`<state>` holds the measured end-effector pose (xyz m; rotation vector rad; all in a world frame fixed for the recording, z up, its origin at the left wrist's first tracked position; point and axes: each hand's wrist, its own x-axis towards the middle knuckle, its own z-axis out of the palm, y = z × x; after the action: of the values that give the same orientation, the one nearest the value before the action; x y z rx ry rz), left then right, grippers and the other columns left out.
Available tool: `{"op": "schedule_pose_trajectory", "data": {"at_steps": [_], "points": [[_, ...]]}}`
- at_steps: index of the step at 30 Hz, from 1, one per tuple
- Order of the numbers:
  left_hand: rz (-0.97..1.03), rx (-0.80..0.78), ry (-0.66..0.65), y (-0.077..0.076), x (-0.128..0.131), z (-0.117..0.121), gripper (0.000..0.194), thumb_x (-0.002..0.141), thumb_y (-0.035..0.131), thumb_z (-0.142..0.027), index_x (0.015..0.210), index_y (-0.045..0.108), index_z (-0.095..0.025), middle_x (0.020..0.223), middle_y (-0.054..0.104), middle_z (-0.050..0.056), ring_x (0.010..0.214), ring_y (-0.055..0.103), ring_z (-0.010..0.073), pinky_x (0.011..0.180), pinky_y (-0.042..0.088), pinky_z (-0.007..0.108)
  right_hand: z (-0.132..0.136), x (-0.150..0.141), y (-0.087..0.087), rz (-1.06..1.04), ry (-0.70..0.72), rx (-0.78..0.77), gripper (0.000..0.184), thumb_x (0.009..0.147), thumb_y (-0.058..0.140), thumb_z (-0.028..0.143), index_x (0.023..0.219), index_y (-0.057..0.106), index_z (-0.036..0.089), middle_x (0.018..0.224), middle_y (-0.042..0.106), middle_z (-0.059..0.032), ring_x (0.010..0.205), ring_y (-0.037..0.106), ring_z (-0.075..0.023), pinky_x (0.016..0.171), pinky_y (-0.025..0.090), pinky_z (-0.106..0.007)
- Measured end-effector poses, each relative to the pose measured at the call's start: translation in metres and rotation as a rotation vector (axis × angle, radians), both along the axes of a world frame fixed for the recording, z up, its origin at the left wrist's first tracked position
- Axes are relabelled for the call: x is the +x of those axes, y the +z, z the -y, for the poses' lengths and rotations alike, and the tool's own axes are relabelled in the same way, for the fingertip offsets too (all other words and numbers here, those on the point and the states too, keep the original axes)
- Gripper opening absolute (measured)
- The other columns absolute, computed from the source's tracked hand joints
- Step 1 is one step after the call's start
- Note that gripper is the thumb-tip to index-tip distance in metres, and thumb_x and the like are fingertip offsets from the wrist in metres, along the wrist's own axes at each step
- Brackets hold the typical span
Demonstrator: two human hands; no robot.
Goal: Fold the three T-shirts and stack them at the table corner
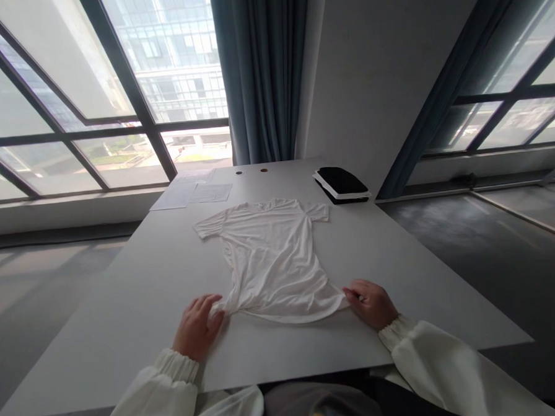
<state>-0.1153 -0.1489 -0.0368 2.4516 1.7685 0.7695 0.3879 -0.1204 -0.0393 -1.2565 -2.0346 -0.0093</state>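
A white short-sleeved T-shirt (275, 251) lies spread on the white table (157, 313), its neck and sleeves at the far side and its hem towards me. Wrinkles run across its body, and the left side is bunched near the hem. My left hand (197, 327) is at the left hem corner, with the fabric between thumb and fingers. At the right hem corner, my right hand (370, 302) pinches the cloth, its fingers curled. The hem curves between the two hands.
A stack of folded black and white cloth (341, 183) sits at the table's far right. Sheets of paper (210, 193) lie at the far left. Two small round items (264, 170) are near the back edge. Beyond stand a blue curtain (263, 72) and windows.
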Motion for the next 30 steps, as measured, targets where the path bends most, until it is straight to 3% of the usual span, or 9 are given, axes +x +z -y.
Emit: {"op": "schedule_pose_trajectory", "data": {"at_steps": [3, 5, 7, 11, 16, 20, 24, 28, 30], "points": [[-0.074, -0.057, -0.1, 0.0, 0.01, 0.001, 0.033, 0.095, 0.061, -0.046, 0.123, 0.068, -0.03, 0.125, 0.073, 0.007, 0.114, 0.068, 0.0286, 0.096, 0.051, 0.042, 0.002, -0.007, 0.003, -0.009, 0.072, 0.003, 0.019, 0.099, 0.059, 0.039, 0.097, 0.069, 0.023, 0.104, 0.071, -0.012, 0.098, 0.067, -0.0263, 0.087, 0.055, -0.039], [-0.069, -0.077, -0.049, 0.001, 0.012, 0.0, 0.025, 0.1, 0.054, -0.045, 0.108, 0.071, -0.028, 0.116, 0.076, 0.007, 0.105, 0.071, 0.027, 0.092, 0.051, 0.041, 0.003, -0.011, 0.004, 0.067, 0.178, -0.063, 0.025, 0.096, 0.065, 0.04, 0.115, 0.07, 0.024, 0.121, 0.07, -0.0137, 0.112, 0.065, -0.0295, 0.095, 0.054, -0.044], [-0.005, -0.112, 0.024, 0.001, 0.011, -0.001, 0.03, 0.104, 0.044, -0.043, 0.1, 0.069, -0.026, 0.099, 0.077, 0.005, 0.092, 0.073, 0.0244, 0.087, 0.051, 0.037, 0.003, -0.013, 0.003, 0.155, 0.256, -0.142, 0.02, 0.096, 0.066, 0.036, 0.112, 0.071, 0.025, 0.118, 0.072, -0.0117, 0.108, 0.066, -0.0289, 0.095, 0.053, -0.046], [0.123, -0.219, 0.206, 0.002, 0.004, 0.001, 0.034, 0.104, 0.039, -0.047, 0.104, 0.066, -0.027, 0.079, 0.075, 0.001, 0.076, 0.071, 0.0212, 0.071, 0.047, 0.03, 0.003, -0.013, 0.002, 0.171, 0.254, -0.185, 0.016, 0.101, 0.059, 0.03, 0.093, 0.071, 0.024, 0.101, 0.073, -0.0092, 0.095, 0.067, -0.0253, 0.087, 0.052, -0.043], [-0.018, -0.336, 0.4, 0.014, 0.0, 0.004, 0.045, 0.107, 0.033, -0.045, 0.077, 0.059, -0.025, 0.072, 0.07, 0.003, 0.07, 0.067, 0.0203, 0.063, 0.035, 0.028, 0.008, -0.012, 0.009, 0.057, 0.313, -0.19, 0.019, 0.103, 0.057, 0.03, 0.089, 0.067, 0.024, 0.091, 0.071, -0.007, 0.087, 0.065, -0.0226, 0.083, 0.052, -0.038], [-0.14, -0.501, 0.454, 0.019, -0.007, 0.003, 0.046, 0.105, 0.035, -0.048, 0.076, 0.063, -0.025, 0.079, 0.075, 0.006, 0.074, 0.069, 0.0233, 0.062, 0.034, 0.03, 0.014, -0.005, 0.011, -0.031, 0.273, -0.261, 0.027, 0.104, 0.052, 0.035, 0.081, 0.063, 0.024, 0.078, 0.066, -0.0046, 0.077, 0.062, -0.0214, 0.074, 0.05, -0.035], [-0.219, -0.554, 0.471, 0.022, -0.018, 0.005, 0.044, 0.099, 0.043, -0.049, 0.068, 0.061, -0.024, 0.079, 0.076, 0.009, 0.074, 0.07, 0.0254, 0.064, 0.04, 0.032, 0.017, 0.006, 0.009, -0.067, 0.167, -0.355, 0.034, 0.101, 0.051, 0.042, 0.073, 0.057, 0.024, 0.066, 0.059, -0.0007, 0.062, 0.054, -0.0183, 0.061, 0.043, -0.032], [-0.258, -0.479, 0.481, 0.032, -0.015, 0.001, 0.035, 0.096, 0.049, -0.049, 0.074, 0.062, -0.025, 0.079, 0.076, 0.007, 0.076, 0.072, 0.0265, 0.068, 0.047, 0.034, 0.015, 0.009, 0.012, -0.129, 0.18, -0.405, 0.043, 0.103, 0.046, 0.046, 0.067, 0.054, 0.023, 0.064, 0.057, -0.0006, 0.062, 0.053, -0.0178, 0.061, 0.044, -0.032], [-0.221, -0.352, 0.39, 0.034, -0.008, -0.011, 0.031, 0.099, 0.046, -0.047, 0.09, 0.067, -0.027, 0.09, 0.078, 0.007, 0.088, 0.074, 0.0268, 0.079, 0.054, 0.037, 0.009, 0.006, 0.013, -0.177, 0.216, -0.386, 0.044, 0.104, 0.044, 0.046, 0.071, 0.06, 0.023, 0.074, 0.065, -0.0037, 0.072, 0.059, -0.0201, 0.07, 0.05, -0.034]]}}
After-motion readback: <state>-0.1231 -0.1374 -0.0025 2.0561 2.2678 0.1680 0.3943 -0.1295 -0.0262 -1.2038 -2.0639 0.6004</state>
